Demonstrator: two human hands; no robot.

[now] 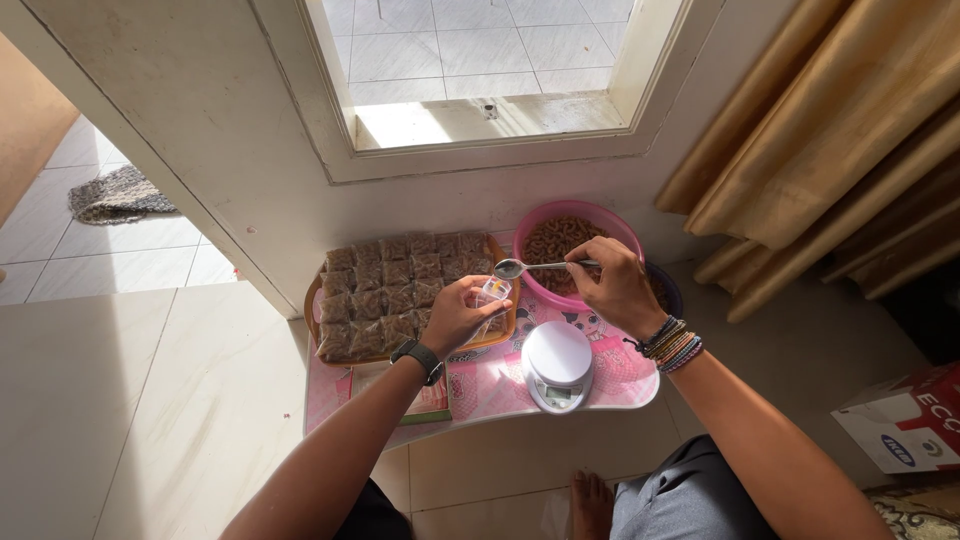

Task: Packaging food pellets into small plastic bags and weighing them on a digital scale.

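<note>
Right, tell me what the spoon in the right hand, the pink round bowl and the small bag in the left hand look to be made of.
Slim shiny spoon in the right hand: looks like polished metal, silvery with bright glints. Pink round bowl: probably plastic, with even colour and a smooth, slightly glossy rim. Small clear bag in the left hand: seems thin transparent plastic film, see-through and crinkled.

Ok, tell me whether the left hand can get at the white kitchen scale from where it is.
Probably yes: the scale sits uncovered just beside the left hand, though that hand already holds a small clear bag.
</note>
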